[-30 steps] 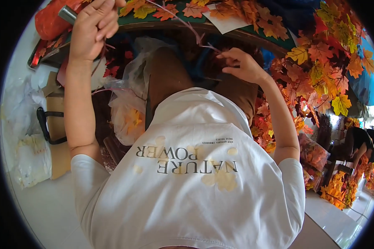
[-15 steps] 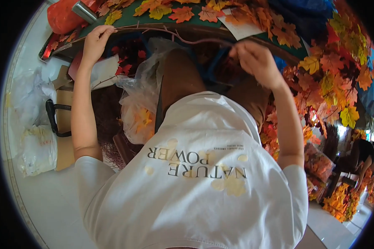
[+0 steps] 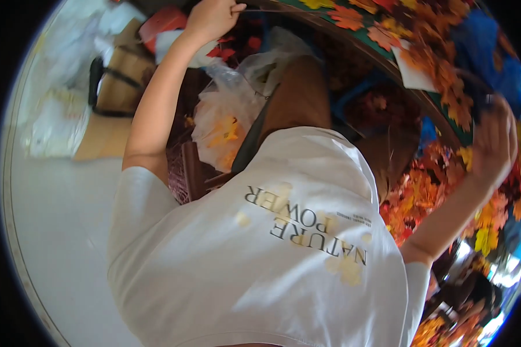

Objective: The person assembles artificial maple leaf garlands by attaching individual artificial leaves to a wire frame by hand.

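Observation:
At the top of the view, my left hand (image 3: 214,20) is closed, thumb and fingers pinching one end of a thin brownish twig (image 3: 283,10). The twig runs off to the right along the table edge. Far to the right, my right hand (image 3: 495,139) is over a heap of orange and yellow artificial maple leaves (image 3: 446,40). Its fingers look stretched out and are somewhat blurred, and I see nothing held in them.
The green tabletop (image 3: 382,55) carries leaves and a white sheet (image 3: 414,72). A clear plastic bag (image 3: 220,115) with leaves hangs by my leg. Cardboard (image 3: 113,130) stands at left, and a blue bin (image 3: 353,95) sits under the table. Another person is blurred at lower right.
My right hand has left the twig and swung right to the leaf heap. My left hand still pinches the twig. The whole view has turned to the right.

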`<state>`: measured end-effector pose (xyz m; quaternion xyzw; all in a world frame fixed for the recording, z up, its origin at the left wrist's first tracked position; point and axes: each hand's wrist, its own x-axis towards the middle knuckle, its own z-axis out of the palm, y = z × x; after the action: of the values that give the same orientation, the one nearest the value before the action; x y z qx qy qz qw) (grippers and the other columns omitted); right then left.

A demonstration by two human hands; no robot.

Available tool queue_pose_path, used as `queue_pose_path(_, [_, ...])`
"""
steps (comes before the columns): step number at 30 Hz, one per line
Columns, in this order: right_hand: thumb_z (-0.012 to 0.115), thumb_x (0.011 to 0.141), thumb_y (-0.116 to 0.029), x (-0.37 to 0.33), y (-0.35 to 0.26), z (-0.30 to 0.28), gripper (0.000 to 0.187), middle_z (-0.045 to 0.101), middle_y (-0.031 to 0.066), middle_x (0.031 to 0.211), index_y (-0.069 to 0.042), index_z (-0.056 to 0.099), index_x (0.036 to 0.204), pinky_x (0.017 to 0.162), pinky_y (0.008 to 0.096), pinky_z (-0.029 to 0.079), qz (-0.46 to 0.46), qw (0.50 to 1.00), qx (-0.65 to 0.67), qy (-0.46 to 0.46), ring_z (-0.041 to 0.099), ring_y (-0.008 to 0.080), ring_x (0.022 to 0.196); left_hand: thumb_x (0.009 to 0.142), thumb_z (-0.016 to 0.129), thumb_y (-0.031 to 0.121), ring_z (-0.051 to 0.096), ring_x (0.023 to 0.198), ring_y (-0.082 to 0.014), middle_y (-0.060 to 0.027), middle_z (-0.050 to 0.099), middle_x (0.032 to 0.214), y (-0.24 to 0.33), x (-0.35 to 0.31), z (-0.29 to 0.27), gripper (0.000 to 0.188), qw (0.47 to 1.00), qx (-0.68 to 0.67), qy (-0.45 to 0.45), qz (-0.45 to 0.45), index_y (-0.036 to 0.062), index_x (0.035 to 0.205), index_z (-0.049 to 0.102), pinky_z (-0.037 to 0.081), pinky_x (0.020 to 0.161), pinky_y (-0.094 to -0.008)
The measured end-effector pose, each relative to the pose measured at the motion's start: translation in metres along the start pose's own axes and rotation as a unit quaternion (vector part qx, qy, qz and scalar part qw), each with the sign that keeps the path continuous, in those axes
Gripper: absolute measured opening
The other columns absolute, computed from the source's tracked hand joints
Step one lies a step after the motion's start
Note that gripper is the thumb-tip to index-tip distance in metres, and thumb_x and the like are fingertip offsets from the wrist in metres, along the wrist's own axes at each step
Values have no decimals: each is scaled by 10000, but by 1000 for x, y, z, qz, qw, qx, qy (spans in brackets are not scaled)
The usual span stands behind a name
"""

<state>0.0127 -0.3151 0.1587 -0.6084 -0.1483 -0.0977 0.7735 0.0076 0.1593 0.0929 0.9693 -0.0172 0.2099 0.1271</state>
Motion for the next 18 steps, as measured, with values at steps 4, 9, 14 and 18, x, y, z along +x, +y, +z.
queue_pose_path(4, [470,939,-125,-28,-6,-46,281,482,-8,636,106,549,1079,473,134,217,-64,986,-139,65,235,9,454,737,716,245,575,816,-243,-72,606,814,-27,-22,0,225,976,-20,-69,205,53,839,659,454,768,-339])
queue_pose_path(9, [448,901,-27,-16,-43,-185,271,322,3,620,94,502,1137,467,219,215,-52,988,115,-93,234,44,481,827,654,237,603,798,-159,-59,627,806,-114,-64,30,231,997,-53,-44,29,21,772,593,466,747,-320])
queue_pose_path(14, [442,856,0,-35,-83,-258,317,364,41,632,89,459,1160,521,257,316,-139,981,118,-74,343,106,523,911,554,300,624,692,-118,-60,660,743,-170,-89,54,325,963,-188,115,-157,11,784,631,476,632,-263])
queue_pose_path(18, [441,824,24,-73,-77,-141,336,425,51,638,95,458,1153,536,261,365,-107,980,68,-155,429,90,550,923,423,497,497,631,-159,-27,511,669,-168,-93,57,515,698,-584,279,-308,75,637,497,418,625,-294])
